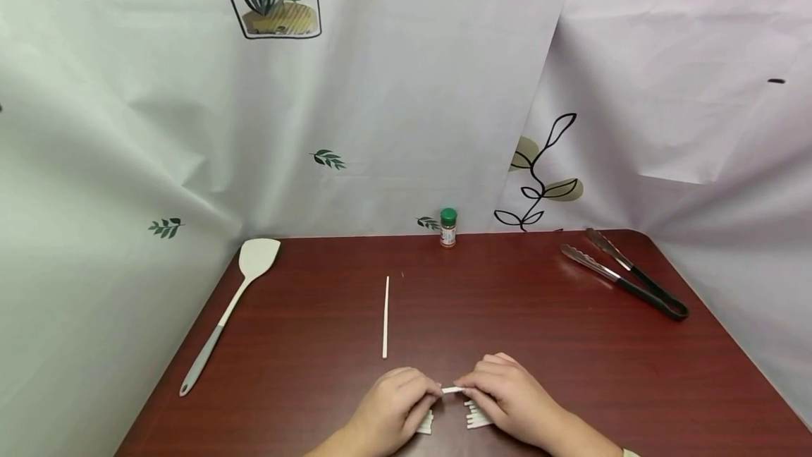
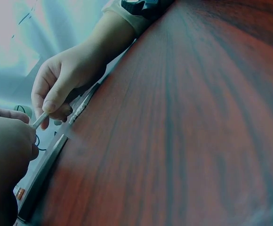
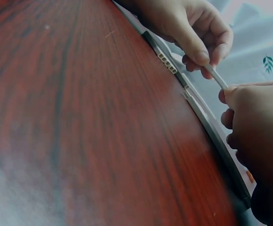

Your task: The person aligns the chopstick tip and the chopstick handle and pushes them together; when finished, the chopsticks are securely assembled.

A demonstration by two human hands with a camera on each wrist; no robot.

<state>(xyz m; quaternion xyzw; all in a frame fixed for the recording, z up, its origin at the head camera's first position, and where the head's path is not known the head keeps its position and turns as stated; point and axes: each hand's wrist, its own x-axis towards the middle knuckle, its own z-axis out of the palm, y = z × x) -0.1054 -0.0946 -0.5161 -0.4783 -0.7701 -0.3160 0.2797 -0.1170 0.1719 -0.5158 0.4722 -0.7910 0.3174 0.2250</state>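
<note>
Both hands meet low in the middle of the head view, above the table. Between them is a thin white stick [image 1: 452, 390], one end pinched in the left hand [image 1: 400, 406] and the other in the right hand [image 1: 507, 395]. In the right wrist view the stick [image 3: 215, 76] looks straight and raised off the tabletop. Short white sticks [image 1: 426, 423] lie side by side under the left hand, partly covered by it. Under the right hand lies a similar row of short white sticks [image 1: 477, 416]. A longer white stick [image 1: 385, 316] lies alone, farther up the table.
A white turner with a grey handle [image 1: 244, 281] lies along the left edge of the dark red table [image 1: 304, 344]. Tongs with black handles [image 1: 624, 277] lie spread at the right. A small green-capped spice bottle [image 1: 447, 228] stands at the back edge, before the patterned curtain [image 1: 406, 90].
</note>
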